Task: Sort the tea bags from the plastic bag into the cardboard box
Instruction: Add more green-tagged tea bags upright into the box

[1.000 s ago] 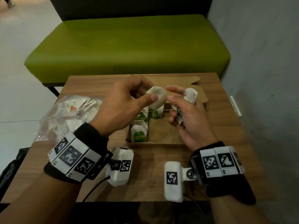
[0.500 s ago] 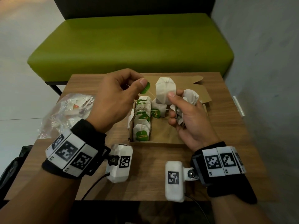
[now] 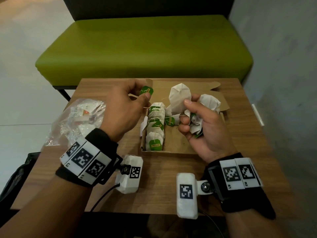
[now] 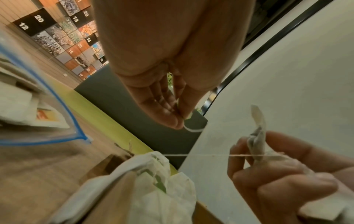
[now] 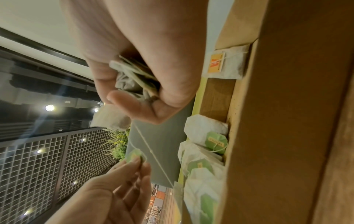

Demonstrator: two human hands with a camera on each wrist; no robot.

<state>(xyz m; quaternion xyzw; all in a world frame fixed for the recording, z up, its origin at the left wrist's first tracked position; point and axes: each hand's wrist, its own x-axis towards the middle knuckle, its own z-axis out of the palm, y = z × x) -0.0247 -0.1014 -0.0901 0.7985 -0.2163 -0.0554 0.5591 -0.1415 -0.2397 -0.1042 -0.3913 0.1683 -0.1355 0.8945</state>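
Observation:
My left hand [image 3: 145,94] pinches a green paper tag [image 3: 146,91] above the box's back left corner. Its string [image 4: 201,155] runs taut to a white tea bag [image 3: 179,98] held upright under my right thumb. My right hand [image 3: 187,107] also grips a bunch of further tea bags [image 3: 195,124] in its palm, over the open cardboard box [image 3: 171,152]. A row of green-tagged tea bags [image 3: 155,127] stands along the box's left side. From the right wrist view I see the bunch [image 5: 134,80] and the pinched tag [image 5: 135,156]. The plastic bag [image 3: 77,121] lies at the left.
The box sits on a small wooden table [image 3: 154,194] with its flaps [image 3: 197,86] folded out at the back. A green bench [image 3: 145,48] stands behind, a grey wall [image 3: 283,66] to the right. One yellow-tagged tea bag [image 5: 224,65] lies in the box's right part.
My left hand let go of the tea bag's body, took its green tag and drew it left, stretching the string. My right thumb now holds that bag upright.

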